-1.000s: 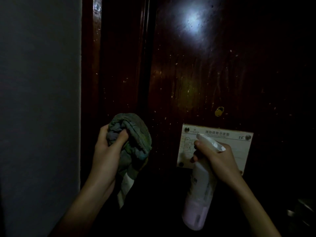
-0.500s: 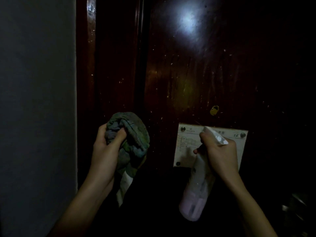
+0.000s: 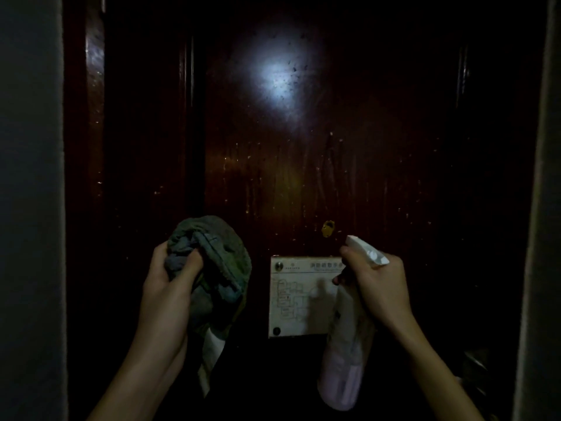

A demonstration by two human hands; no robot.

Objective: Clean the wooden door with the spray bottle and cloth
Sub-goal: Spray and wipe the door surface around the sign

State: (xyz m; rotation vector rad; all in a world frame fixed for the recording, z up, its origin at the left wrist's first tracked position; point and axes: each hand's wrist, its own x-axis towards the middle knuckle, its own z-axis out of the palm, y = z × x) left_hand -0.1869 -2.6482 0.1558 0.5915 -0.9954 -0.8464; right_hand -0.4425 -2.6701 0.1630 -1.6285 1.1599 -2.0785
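The left hand (image 3: 165, 287) is clenched around a bunched grey-green cloth (image 3: 212, 262), thumb pressed into its folds, with a pale tail of the fabric hanging below the wrist. The right hand (image 3: 379, 287) is wrapped around the neck of a white spray bottle (image 3: 346, 360), a finger curled at the trigger; the nozzle points up and to the left, and the pale lilac body hangs down and tilts inward. Compared with the earlier frames, the view has swung so the wooden door (image 3: 303, 177) now sits square in front, with more of its right side and a grey wall strip (image 3: 540, 208) on the right edge showing, and the left wall (image 3: 30, 208) narrower. Both hands keep their grips; the bottle has moved right, uncovering more of the white sign plate (image 3: 291, 299) screwed to the door, whose right part it still hides. A small yellow padlock-shaped sticker (image 3: 328, 228) sits just above the plate. A bright light reflection (image 3: 277, 80) glares off the upper panel, around which dark specks show; pale flecks dot the varnish lower down. The door's lower right corner is too dark to read.
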